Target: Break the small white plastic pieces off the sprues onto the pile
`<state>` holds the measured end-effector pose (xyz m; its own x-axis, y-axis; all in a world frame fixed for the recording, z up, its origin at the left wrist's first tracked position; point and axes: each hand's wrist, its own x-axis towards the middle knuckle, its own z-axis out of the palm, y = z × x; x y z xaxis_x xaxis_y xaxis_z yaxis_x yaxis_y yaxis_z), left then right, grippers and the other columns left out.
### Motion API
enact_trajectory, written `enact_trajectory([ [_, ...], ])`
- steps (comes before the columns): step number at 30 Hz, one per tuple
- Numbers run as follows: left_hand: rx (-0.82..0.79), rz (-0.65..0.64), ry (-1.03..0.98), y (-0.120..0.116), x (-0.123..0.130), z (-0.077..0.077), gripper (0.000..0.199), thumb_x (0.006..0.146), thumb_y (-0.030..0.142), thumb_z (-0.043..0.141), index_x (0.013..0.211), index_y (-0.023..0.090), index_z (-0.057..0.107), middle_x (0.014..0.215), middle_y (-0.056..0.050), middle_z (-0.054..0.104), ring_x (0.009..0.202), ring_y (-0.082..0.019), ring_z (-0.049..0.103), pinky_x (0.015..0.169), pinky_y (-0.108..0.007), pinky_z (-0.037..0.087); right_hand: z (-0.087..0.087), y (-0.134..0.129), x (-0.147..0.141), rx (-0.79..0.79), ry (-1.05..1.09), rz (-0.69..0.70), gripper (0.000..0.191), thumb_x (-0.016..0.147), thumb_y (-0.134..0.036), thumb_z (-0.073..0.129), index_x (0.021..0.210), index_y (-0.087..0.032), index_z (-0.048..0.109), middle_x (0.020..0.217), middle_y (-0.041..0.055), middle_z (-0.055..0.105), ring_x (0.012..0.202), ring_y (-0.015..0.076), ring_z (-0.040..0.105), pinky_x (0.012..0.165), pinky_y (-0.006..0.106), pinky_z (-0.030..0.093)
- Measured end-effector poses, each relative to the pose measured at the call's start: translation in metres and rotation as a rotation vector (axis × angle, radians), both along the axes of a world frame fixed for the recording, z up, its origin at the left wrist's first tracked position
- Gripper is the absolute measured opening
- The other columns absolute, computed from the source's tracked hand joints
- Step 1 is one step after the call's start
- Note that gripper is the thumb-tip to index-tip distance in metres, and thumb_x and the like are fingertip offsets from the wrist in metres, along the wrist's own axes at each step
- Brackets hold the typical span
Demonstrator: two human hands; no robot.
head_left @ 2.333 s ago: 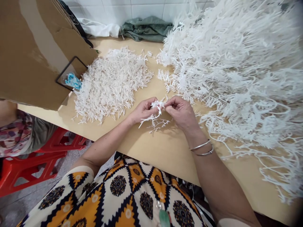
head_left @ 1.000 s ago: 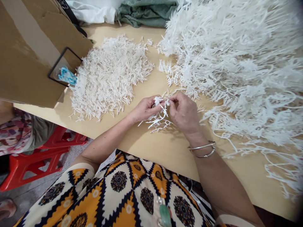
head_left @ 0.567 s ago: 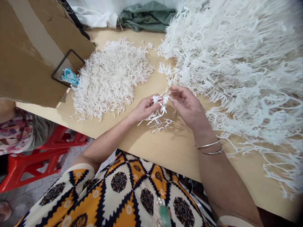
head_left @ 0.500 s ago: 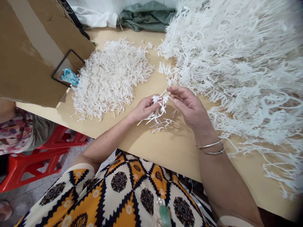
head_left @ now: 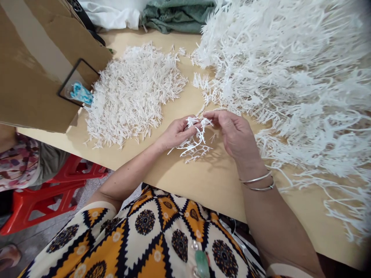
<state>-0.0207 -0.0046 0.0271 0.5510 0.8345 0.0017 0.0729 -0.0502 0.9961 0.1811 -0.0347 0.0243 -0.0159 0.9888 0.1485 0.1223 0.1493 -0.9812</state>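
Observation:
My left hand (head_left: 179,133) pinches a small bunch of white branching plastic pieces (head_left: 195,139) above the table, and its thin stems hang below the fingers. Just right of it, my right hand (head_left: 233,129) reaches in from the side, its fingertips at the upper end of the bunch. Those fingers are bent and close together; whether a piece is between them is too small to make out. A heap of short white pieces (head_left: 133,92) lies to the left, and a much larger heap of long white branching strands (head_left: 290,77) covers the right.
A cardboard box (head_left: 37,65) stands at the left, with a black wire frame and a blue-and-white item (head_left: 81,92) beside it. Green cloth (head_left: 176,15) and white cloth (head_left: 116,17) lie at the back. Red stools (head_left: 43,204) and a seated person's clothing (head_left: 20,162) are lower left.
My right hand has shifted slightly, its fingers drawn closer together at the top of the bunch. My left hand keeps its hold in nearly the same place. The view has moved a little.

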Motion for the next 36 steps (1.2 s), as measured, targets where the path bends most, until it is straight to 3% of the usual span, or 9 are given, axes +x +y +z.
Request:
enact_trajectory([
  [4,0.026,-0.002,0.011,0.001,-0.001,-0.004,0.050,0.093,0.067,0.069,0.090,0.019,0.056,0.074,0.003,0.051,0.068,-0.010,0.046,0.066,-0.025,0.040,0.006,-0.002,-0.003,-0.025,-0.059,-0.033,0.013,0.089,-0.035,0.079,0.098,-0.026,0.079,0.097,0.0018,0.080,0.090,0.0200,0.074,0.091,0.041,0.060],
  [10,0.082,-0.017,0.028,0.002,-0.003,-0.007,0.043,0.097,0.060,0.067,0.090,0.019,0.057,0.077,0.003,0.051,0.068,-0.010,0.045,0.066,-0.025,0.039,0.008,-0.002,-0.003,0.095,-0.228,-0.064,0.004,0.092,-0.029,0.070,0.090,-0.026,0.070,0.095,0.0036,0.075,0.089,0.0217,0.071,0.088,0.042,0.057],
  [14,0.143,-0.003,0.104,0.003,-0.003,-0.003,0.046,0.096,0.063,0.065,0.087,0.019,0.057,0.076,0.002,0.051,0.069,-0.011,0.046,0.067,-0.025,0.039,-0.001,0.000,-0.009,0.258,-0.501,-0.132,0.010,0.095,-0.026,0.061,0.085,-0.027,0.058,0.095,0.0066,0.069,0.099,0.0274,0.066,0.099,0.050,0.052],
  [18,0.160,-0.100,0.142,-0.002,-0.005,0.003,0.043,0.098,0.060,0.064,0.090,0.017,0.062,0.077,0.002,0.055,0.069,-0.010,0.047,0.068,-0.025,0.040,-0.016,0.010,-0.004,0.207,-0.579,-0.278,0.015,0.096,-0.023,0.052,0.082,-0.028,0.048,0.091,0.0087,0.064,0.092,0.0288,0.062,0.092,0.051,0.052],
  [21,0.156,-0.131,0.153,-0.006,-0.004,0.004,0.042,0.100,0.058,0.061,0.093,0.017,0.063,0.079,0.001,0.057,0.071,-0.010,0.048,0.071,-0.024,0.040,-0.022,0.017,0.009,0.168,-0.609,-0.369,0.011,0.092,-0.021,0.056,0.084,-0.027,0.053,0.090,0.0089,0.067,0.091,0.0294,0.064,0.092,0.051,0.053],
  [24,0.137,-0.035,0.105,-0.007,-0.002,0.002,0.042,0.101,0.059,0.059,0.092,0.018,0.060,0.076,0.002,0.053,0.069,-0.010,0.045,0.069,-0.024,0.039,-0.019,0.015,0.013,0.178,-0.574,-0.304,0.011,0.097,-0.023,0.057,0.094,-0.025,0.067,0.097,0.0089,0.076,0.097,0.0288,0.071,0.097,0.050,0.055],
  [29,0.145,-0.011,0.095,-0.004,0.000,-0.003,0.040,0.102,0.057,0.059,0.093,0.018,0.057,0.077,0.003,0.052,0.069,-0.009,0.045,0.068,-0.024,0.038,0.002,0.003,0.004,0.197,-0.353,-0.225,0.026,0.107,-0.037,0.055,0.113,-0.024,0.077,0.118,0.0099,0.080,0.115,0.0261,0.075,0.108,0.047,0.055],
  [33,0.179,-0.010,0.127,-0.004,-0.001,-0.006,0.039,0.102,0.057,0.058,0.093,0.019,0.057,0.076,0.003,0.051,0.068,-0.009,0.044,0.067,-0.024,0.037,0.011,-0.002,0.003,0.051,-0.202,-0.021,0.023,0.096,-0.038,0.073,0.115,-0.027,0.079,0.122,0.0064,0.081,0.115,0.0253,0.076,0.107,0.047,0.058],
  [36,0.201,-0.002,0.144,-0.004,-0.001,-0.007,0.039,0.100,0.056,0.061,0.090,0.019,0.056,0.073,0.004,0.050,0.067,-0.010,0.043,0.065,-0.024,0.036,0.012,-0.004,0.003,0.015,-0.207,0.041,0.019,0.090,-0.033,0.079,0.107,-0.026,0.080,0.113,0.0043,0.083,0.107,0.0242,0.077,0.102,0.046,0.060],
])
